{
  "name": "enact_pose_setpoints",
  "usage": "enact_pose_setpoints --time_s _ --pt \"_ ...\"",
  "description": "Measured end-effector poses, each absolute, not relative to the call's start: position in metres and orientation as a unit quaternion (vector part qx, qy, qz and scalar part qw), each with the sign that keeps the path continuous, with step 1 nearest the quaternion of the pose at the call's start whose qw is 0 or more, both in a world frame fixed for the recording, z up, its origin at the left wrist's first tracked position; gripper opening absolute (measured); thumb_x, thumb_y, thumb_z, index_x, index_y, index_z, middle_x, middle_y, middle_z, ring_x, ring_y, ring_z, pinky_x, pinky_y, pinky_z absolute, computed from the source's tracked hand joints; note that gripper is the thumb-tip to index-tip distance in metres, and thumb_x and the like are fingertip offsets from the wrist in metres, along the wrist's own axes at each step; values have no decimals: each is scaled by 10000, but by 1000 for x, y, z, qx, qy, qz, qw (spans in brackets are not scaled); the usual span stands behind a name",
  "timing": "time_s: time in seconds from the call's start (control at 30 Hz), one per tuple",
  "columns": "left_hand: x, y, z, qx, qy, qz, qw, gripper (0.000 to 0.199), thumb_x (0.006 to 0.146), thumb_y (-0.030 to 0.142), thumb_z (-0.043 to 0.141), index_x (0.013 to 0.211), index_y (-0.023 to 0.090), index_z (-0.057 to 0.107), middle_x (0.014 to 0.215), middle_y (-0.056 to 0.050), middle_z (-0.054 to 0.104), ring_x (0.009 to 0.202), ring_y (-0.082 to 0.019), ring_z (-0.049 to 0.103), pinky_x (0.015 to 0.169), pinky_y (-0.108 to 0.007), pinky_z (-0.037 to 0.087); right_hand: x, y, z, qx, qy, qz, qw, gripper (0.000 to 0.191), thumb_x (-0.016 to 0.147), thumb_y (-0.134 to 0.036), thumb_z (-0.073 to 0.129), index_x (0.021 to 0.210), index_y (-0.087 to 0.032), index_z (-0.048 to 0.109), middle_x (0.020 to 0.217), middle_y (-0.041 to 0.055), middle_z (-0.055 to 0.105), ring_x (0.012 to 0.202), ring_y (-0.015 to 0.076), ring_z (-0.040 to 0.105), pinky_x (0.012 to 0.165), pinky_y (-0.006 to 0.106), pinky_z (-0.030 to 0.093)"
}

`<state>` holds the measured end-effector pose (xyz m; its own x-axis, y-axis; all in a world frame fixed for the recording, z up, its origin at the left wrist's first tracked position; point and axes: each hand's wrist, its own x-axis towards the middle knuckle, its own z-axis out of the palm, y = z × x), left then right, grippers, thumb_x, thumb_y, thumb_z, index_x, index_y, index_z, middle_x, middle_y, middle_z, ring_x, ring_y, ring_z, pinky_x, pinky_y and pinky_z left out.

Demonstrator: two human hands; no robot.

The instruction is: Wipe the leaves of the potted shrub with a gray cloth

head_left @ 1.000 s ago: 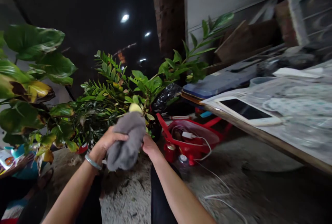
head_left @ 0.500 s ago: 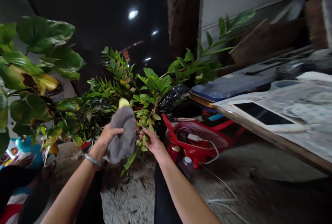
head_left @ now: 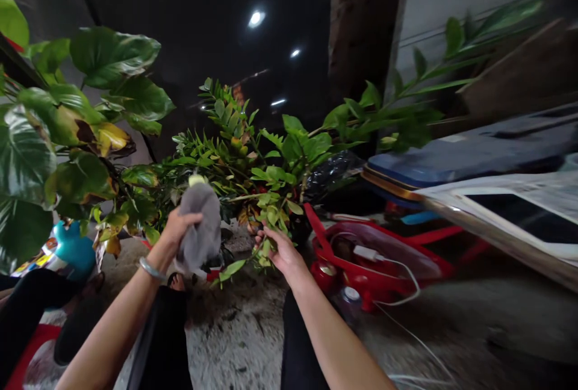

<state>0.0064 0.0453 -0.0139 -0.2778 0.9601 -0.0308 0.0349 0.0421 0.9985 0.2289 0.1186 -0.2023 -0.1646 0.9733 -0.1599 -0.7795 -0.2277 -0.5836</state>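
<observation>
My left hand (head_left: 177,229) is closed around a grey cloth (head_left: 202,230), its thumb lying across the front. A yellow-green bit (head_left: 195,180) pokes out at the cloth's top; I cannot tell what it is. Right of it, my right hand (head_left: 283,253) has its fingers pinched on a stem of a leafy green plant (head_left: 276,215), low among the leaves. The fingertips are partly hidden by foliage. One long leaf (head_left: 232,270) of this plant hangs between my two hands, and the cloth is apart from it.
A red bag (head_left: 383,257) holding a white charger and cable stands at my right, beside a bottle (head_left: 351,297). A table with a tablet (head_left: 524,221) is farther right. Large-leaved plants (head_left: 112,56) and another person's leg (head_left: 40,297) are at left.
The view has swung left, so the surroundings sit farther right. My left hand and the cloth have drawn away from the plant, widening the gap to my right hand, which keeps its pinch.
</observation>
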Motion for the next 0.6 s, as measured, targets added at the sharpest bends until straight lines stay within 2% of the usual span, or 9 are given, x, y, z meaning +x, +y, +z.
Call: enact_pose_setpoints --time_s 0.1,0.17,0.27,0.37,0.5,0.6 --pt "10 9 -41 493 597 402 488 384 441 234 849 816 176 787 750 -44 760 731 -270 676 749 -389 559 233 117 -203 -269 -189 743 583 357 643 -232 850 958 -228 682 661 -29 702 538 173 671 482 290 573" --pt "6 -13 -34 533 575 386 487 405 462 253 871 854 183 801 766 -40 763 743 -275 682 756 -384 561 236 117 -202 -271 -198 748 573 372 645 -220 851 976 -224 682 668 -22 710 543 174 675 490 292 579" --pt "-8 -16 3 515 564 512 394 418 476 301 889 864 192 777 809 -46 774 779 -295 696 764 -385 572 239 117 -199 -279 -194 753 564 379 653 -192 841 993 -219 676 696 2 739 562 180 687 512 305 595" --pt "-24 6 22 442 553 635 310 482 501 337 872 946 196 751 932 -52 788 926 -327 704 831 -392 576 236 114 -195 -287 -177 753 566 342 661 -161 815 966 -221 673 697 10 753 562 187 695 518 317 606" --pt "-26 4 -31 387 604 639 277 465 487 295 864 918 177 734 907 -53 781 985 -333 703 862 -387 563 233 112 -192 -292 -163 751 570 305 671 -134 790 941 -225 680 687 7 755 545 182 695 502 306 604" --pt "-19 -36 -79 381 626 580 356 456 501 302 878 916 170 745 864 -64 785 923 -340 719 809 -401 575 235 112 -195 -299 -171 745 572 314 671 -138 794 955 -222 690 703 12 763 547 184 699 489 302 603"
